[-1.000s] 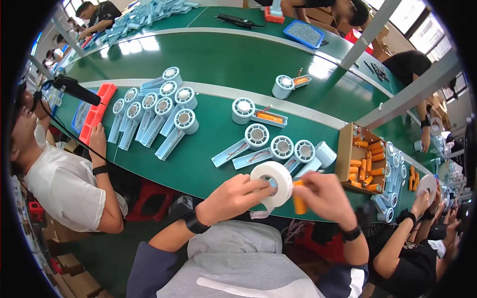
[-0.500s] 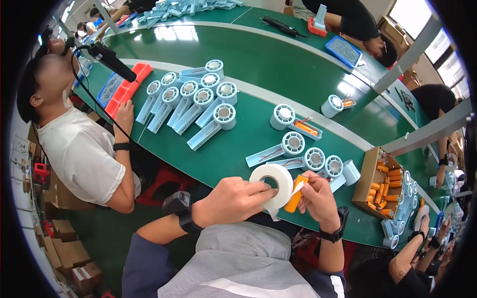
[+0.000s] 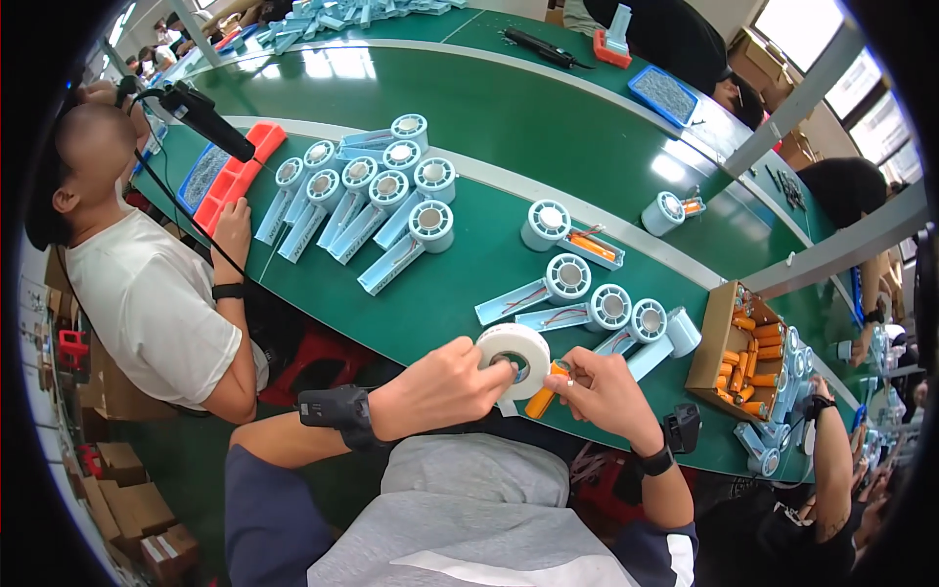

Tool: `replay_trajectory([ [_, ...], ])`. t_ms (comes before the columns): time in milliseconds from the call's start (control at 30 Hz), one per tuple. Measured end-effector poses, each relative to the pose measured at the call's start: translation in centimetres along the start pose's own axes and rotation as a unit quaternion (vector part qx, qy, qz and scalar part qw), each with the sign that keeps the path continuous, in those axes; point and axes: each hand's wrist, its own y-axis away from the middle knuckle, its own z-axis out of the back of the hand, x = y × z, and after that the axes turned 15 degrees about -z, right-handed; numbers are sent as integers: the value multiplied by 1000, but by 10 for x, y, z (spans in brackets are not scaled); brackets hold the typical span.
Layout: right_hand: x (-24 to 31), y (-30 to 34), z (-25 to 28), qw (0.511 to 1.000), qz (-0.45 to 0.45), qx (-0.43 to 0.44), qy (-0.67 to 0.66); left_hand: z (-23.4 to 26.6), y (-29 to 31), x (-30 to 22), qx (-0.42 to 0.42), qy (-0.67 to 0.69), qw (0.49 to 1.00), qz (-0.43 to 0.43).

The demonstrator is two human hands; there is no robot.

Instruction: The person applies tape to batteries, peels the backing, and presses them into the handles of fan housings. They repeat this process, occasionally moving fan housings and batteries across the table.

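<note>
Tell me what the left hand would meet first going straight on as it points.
Beyond the roll it holds, the left hand would probably meet the orange cell in the right hand first, though depth is unclear.

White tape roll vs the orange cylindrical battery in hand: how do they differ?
Shape: the white tape roll is a ring with a central hole; the orange cylindrical battery is a slim cylinder.
Width: the roll is clearly wider across than the battery.
Hold: the left hand holds the roll through its hole; the right hand pinches the battery near its upper end.
Shared: both are held, side by side.
</note>
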Motion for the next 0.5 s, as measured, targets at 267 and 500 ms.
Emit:
replay_trajectory([
  [267,-10,-15,-20,988,-29,57,-139,3,7,-8,60,-17,993,-101],
  [500,-12,-16,-45,970,53,-62,-230,-5,16,-21,-132,62,987,73],
])
